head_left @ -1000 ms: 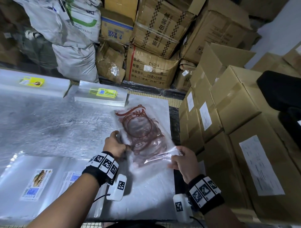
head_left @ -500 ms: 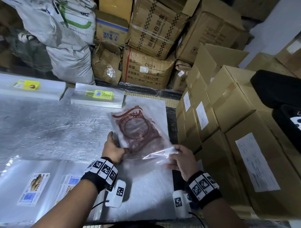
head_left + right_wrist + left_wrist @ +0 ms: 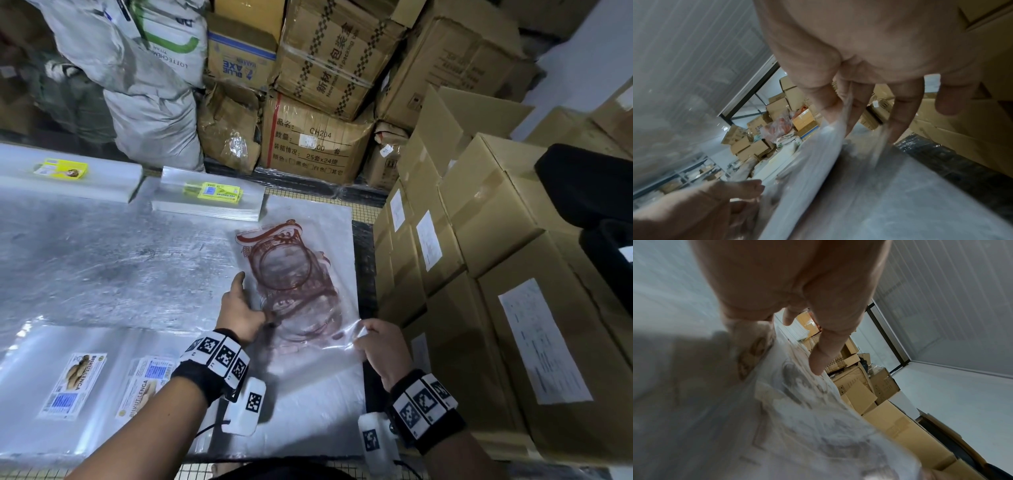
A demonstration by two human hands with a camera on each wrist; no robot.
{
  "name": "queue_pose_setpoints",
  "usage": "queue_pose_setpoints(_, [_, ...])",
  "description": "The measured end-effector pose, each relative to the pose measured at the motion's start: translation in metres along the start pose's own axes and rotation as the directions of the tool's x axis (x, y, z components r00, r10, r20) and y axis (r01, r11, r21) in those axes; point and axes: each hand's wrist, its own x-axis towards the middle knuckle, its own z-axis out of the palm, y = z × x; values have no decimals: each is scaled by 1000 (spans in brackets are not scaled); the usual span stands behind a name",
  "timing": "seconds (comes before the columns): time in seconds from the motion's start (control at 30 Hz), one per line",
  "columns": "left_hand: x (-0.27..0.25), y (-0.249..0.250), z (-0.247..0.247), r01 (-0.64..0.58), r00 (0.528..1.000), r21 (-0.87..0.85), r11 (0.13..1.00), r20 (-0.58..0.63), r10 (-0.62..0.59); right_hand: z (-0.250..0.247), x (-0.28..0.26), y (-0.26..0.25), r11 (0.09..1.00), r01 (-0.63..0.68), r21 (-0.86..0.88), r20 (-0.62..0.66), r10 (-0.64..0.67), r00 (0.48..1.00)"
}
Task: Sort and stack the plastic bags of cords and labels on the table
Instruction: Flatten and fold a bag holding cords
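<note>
Cardboard boxes (image 3: 479, 219) crowd the right side and back of our workspace, with grey woven sacks (image 3: 137, 85) piled at the far left, so it's basically a storeroom with a table (image 3: 113, 253) squeezed in. That table is wrapped in crinkly silver sheeting, which looks slick, so we'd expect bags to slide on it easily.

The one we're working is the clear bag with the red-brown print (image 3: 291, 277), lying near the table's right edge on top of a white sheet (image 3: 308, 404). It looks feather-light, floppy and slippery, with no stiffness of its own. Our right hand (image 3: 380, 346) pinches its near right corner between thumb and fingers, and that corner is lifted and creased; the right wrist view shows the film caught between thumb and forefinger (image 3: 859, 112). Our left hand (image 3: 239, 308) lies along the bag's left edge with its fingers out fairly straight, touching the film, not gripping it.

We'd say corners and edges are the place to grab, since a middle pinch would just bunch it.

Elsewhere, 2 neat stacks with yellow labels (image 3: 212, 193) sit at the far side, and labelled clear bags (image 3: 75, 383) lie near left.
</note>
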Motion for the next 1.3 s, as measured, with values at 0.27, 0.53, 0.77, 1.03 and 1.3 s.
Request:
queue_pose_setpoints(0.27, [12, 3, -8, 144, 977, -394, 908, -90, -194, 4, 9, 20, 998, -18, 66, 31, 16, 999])
queue_pose_setpoints(0.53, [13, 14, -8, 183, 983, -388, 903, 84, -163, 0, 28, 17, 996, -6, 87, 45, 2, 999])
queue_pose_setpoints(0.77, [17, 11, -5, 253, 967, -521, 816, 153, -202, 13, 47, 3, 991, -47, 127, 92, 35, 995])
queue_pose_setpoints(1.03, [18, 5, 5, 248, 968, -538, 806, 119, -219, 19, 57, -7, 994, -69, 88, 81, 62, 995])
queue_pose_setpoints(1.3, [10, 4, 14, 174, 984, -552, 815, 72, -162, 25, 56, -5, 994, -40, 106, 95, 30, 995])
